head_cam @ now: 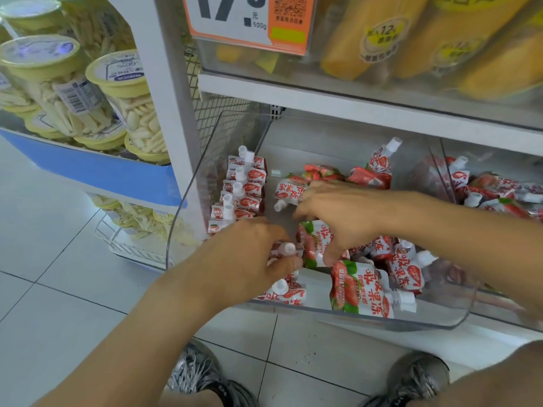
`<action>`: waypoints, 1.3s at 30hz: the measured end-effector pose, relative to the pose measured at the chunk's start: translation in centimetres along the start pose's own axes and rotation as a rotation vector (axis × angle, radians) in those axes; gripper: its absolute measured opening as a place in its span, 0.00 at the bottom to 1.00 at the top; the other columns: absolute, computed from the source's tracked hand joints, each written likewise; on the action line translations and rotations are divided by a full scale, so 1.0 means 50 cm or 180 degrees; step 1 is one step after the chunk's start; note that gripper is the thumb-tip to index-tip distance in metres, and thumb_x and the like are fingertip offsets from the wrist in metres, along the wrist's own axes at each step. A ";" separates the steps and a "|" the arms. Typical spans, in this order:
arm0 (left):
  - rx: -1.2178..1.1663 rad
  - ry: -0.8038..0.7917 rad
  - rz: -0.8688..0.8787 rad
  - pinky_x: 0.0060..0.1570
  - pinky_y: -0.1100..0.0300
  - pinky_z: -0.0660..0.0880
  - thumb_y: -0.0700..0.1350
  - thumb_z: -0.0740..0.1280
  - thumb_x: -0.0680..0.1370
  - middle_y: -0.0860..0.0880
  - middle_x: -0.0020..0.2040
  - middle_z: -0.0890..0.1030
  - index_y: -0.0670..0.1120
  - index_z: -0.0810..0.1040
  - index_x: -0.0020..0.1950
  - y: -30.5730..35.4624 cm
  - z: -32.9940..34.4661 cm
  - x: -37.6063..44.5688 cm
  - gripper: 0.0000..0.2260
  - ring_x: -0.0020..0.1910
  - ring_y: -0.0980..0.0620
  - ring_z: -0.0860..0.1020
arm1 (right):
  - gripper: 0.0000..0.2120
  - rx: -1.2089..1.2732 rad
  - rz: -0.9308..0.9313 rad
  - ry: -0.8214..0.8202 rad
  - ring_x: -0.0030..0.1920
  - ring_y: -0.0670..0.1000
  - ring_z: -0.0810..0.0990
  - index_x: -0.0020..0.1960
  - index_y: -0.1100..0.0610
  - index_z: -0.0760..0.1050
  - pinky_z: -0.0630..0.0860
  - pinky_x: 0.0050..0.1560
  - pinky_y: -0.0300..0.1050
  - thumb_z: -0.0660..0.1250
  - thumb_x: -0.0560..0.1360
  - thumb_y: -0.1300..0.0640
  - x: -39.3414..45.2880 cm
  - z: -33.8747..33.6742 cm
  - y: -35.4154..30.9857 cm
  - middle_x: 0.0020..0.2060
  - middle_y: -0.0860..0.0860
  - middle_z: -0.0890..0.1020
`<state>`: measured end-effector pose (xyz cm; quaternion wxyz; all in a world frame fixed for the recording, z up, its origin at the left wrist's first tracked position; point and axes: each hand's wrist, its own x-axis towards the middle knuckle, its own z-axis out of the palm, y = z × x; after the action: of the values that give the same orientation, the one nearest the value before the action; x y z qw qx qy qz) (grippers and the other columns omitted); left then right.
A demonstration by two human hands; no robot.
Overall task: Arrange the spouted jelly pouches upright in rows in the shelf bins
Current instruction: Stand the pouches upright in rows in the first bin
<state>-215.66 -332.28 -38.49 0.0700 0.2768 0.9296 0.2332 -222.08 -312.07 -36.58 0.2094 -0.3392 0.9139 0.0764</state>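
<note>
Left hand (252,259) sat low centre of the frame, fingers curled round a pouch (286,249) by its white cap, at the front left of the clear bin (382,320). Right hand (338,212), centre, had fingers bent down onto a loose pouch (316,243); whether it actually gripped, I couldn't tell. A row (239,190) of pouches already stood upright along the bin's left wall; the rest lay jumbled centre and right. Pouches looked soft, light, squashy, with slick film, so the stiff spout or the top edge seemed the best hold. Bin floor looked smooth, so they'd likely slide. White shelf (352,98) above, pale tiled floor (58,259) lower left, snack tubs (123,92) upper left.
</note>
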 end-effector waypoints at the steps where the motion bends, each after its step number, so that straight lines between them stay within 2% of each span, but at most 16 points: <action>1: 0.0019 -0.0058 0.0000 0.42 0.55 0.74 0.62 0.63 0.75 0.54 0.41 0.77 0.51 0.80 0.49 -0.003 0.001 -0.001 0.16 0.40 0.55 0.75 | 0.39 -0.0091 0.0042 0.0039 0.51 0.51 0.70 0.64 0.55 0.75 0.73 0.50 0.47 0.78 0.61 0.34 -0.004 0.002 0.001 0.48 0.49 0.73; 4: -0.0047 -0.0128 -0.0093 0.39 0.55 0.75 0.64 0.63 0.74 0.55 0.40 0.76 0.51 0.79 0.47 -0.013 0.002 -0.006 0.18 0.39 0.57 0.75 | 0.35 -0.0253 0.0161 0.0309 0.52 0.49 0.66 0.59 0.51 0.73 0.67 0.46 0.43 0.78 0.60 0.34 -0.019 0.006 -0.002 0.47 0.46 0.69; 7: -0.0047 -0.0155 -0.0157 0.38 0.54 0.75 0.67 0.61 0.73 0.54 0.40 0.77 0.51 0.78 0.46 -0.015 0.002 -0.010 0.20 0.37 0.56 0.76 | 0.29 -0.0208 0.0086 0.0621 0.50 0.48 0.62 0.48 0.46 0.63 0.60 0.39 0.41 0.80 0.60 0.40 -0.028 0.009 -0.016 0.46 0.45 0.64; 11: 0.0050 -0.0204 -0.0190 0.40 0.54 0.75 0.67 0.60 0.74 0.54 0.41 0.76 0.51 0.77 0.48 -0.011 0.002 -0.012 0.20 0.39 0.55 0.76 | 0.24 0.0292 0.0122 0.0651 0.41 0.48 0.68 0.43 0.47 0.62 0.69 0.38 0.48 0.79 0.66 0.51 -0.053 0.002 -0.027 0.39 0.45 0.70; 15: 0.0040 -0.0258 -0.0230 0.41 0.53 0.75 0.67 0.60 0.74 0.53 0.41 0.76 0.50 0.76 0.47 -0.011 0.000 -0.012 0.20 0.39 0.55 0.76 | 0.20 0.0976 0.0432 0.0814 0.32 0.44 0.66 0.51 0.50 0.66 0.64 0.30 0.38 0.76 0.70 0.49 -0.069 -0.037 -0.013 0.34 0.47 0.70; 18: 0.0033 -0.0246 -0.0241 0.40 0.54 0.75 0.66 0.61 0.74 0.54 0.40 0.76 0.50 0.76 0.46 -0.006 -0.003 -0.012 0.19 0.38 0.56 0.75 | 0.23 0.1185 0.0487 0.0926 0.30 0.44 0.67 0.61 0.56 0.63 0.66 0.28 0.35 0.73 0.74 0.55 -0.046 -0.064 -0.017 0.33 0.49 0.70; 20: -0.0024 -0.0214 -0.0269 0.38 0.57 0.74 0.65 0.62 0.74 0.54 0.39 0.77 0.52 0.76 0.46 -0.005 -0.004 -0.013 0.17 0.37 0.56 0.75 | 0.27 0.1203 0.0484 0.0900 0.32 0.46 0.70 0.66 0.56 0.61 0.68 0.28 0.34 0.72 0.74 0.56 -0.024 -0.072 -0.033 0.38 0.51 0.75; 21: -0.0056 -0.0189 -0.0264 0.37 0.58 0.74 0.65 0.63 0.74 0.55 0.39 0.77 0.52 0.77 0.47 -0.006 -0.004 -0.014 0.17 0.37 0.57 0.76 | 0.29 0.1241 0.0508 0.0957 0.36 0.47 0.74 0.67 0.55 0.62 0.70 0.31 0.33 0.74 0.73 0.54 -0.011 -0.070 -0.040 0.43 0.52 0.77; 23: -0.0100 -0.0148 -0.0213 0.40 0.57 0.76 0.65 0.62 0.75 0.56 0.43 0.80 0.54 0.78 0.51 -0.008 -0.004 -0.020 0.17 0.40 0.58 0.77 | 0.30 0.1333 0.0665 0.1194 0.46 0.50 0.78 0.65 0.52 0.70 0.75 0.43 0.43 0.79 0.68 0.51 0.017 -0.054 -0.055 0.49 0.50 0.77; 25: -0.0123 -0.0102 -0.0165 0.42 0.58 0.76 0.65 0.61 0.75 0.57 0.44 0.81 0.54 0.78 0.54 -0.008 -0.005 -0.028 0.18 0.41 0.58 0.77 | 0.25 0.1227 0.0720 0.1414 0.49 0.51 0.79 0.59 0.52 0.78 0.73 0.45 0.43 0.81 0.65 0.51 0.046 -0.027 -0.067 0.47 0.48 0.78; 27: -0.0154 -0.0139 -0.0158 0.43 0.59 0.76 0.66 0.60 0.75 0.58 0.46 0.81 0.55 0.77 0.57 -0.006 -0.007 -0.036 0.20 0.42 0.59 0.77 | 0.21 0.1210 0.0611 0.1488 0.49 0.50 0.79 0.57 0.52 0.80 0.73 0.48 0.44 0.80 0.66 0.53 0.061 -0.007 -0.067 0.46 0.47 0.82; 30: -0.0281 -0.0264 -0.0146 0.48 0.57 0.76 0.69 0.60 0.72 0.58 0.52 0.80 0.55 0.74 0.60 -0.004 -0.005 -0.043 0.25 0.49 0.59 0.78 | 0.25 0.1681 0.0413 0.1046 0.53 0.43 0.78 0.61 0.47 0.78 0.73 0.55 0.41 0.81 0.66 0.53 0.058 -0.005 -0.041 0.53 0.42 0.82; 33: 0.0082 -0.0264 -0.0090 0.55 0.56 0.74 0.71 0.63 0.70 0.57 0.56 0.77 0.55 0.70 0.63 0.009 0.004 -0.045 0.29 0.55 0.55 0.75 | 0.31 0.1781 0.0237 0.0593 0.64 0.45 0.76 0.67 0.44 0.74 0.74 0.66 0.49 0.80 0.68 0.54 0.052 -0.016 -0.023 0.64 0.43 0.78; 35: 0.0365 -0.0156 -0.0107 0.55 0.57 0.73 0.71 0.64 0.69 0.56 0.55 0.76 0.54 0.68 0.63 0.020 0.005 -0.046 0.30 0.55 0.54 0.75 | 0.31 0.1316 0.0312 0.0667 0.66 0.49 0.74 0.69 0.42 0.72 0.73 0.64 0.50 0.79 0.70 0.53 0.052 -0.021 -0.019 0.66 0.46 0.77; 37: 0.0447 -0.0095 -0.0205 0.52 0.58 0.72 0.71 0.64 0.69 0.56 0.55 0.76 0.54 0.68 0.61 0.029 -0.001 -0.046 0.29 0.53 0.54 0.75 | 0.29 0.0873 0.0470 0.0678 0.63 0.52 0.73 0.70 0.45 0.71 0.72 0.56 0.45 0.76 0.72 0.54 0.048 -0.034 -0.025 0.63 0.49 0.76; 39: 0.0463 -0.0056 -0.0299 0.50 0.59 0.73 0.69 0.66 0.69 0.56 0.55 0.76 0.54 0.68 0.61 0.034 -0.013 -0.045 0.27 0.53 0.54 0.76 | 0.23 0.0676 0.0495 0.0573 0.53 0.53 0.77 0.65 0.53 0.74 0.73 0.46 0.45 0.76 0.72 0.54 0.047 -0.041 -0.031 0.53 0.52 0.79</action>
<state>-213.11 -332.53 -37.13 0.0688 0.2392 0.9554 0.1590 -223.34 -315.20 -35.73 0.1548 -0.2488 0.9554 -0.0354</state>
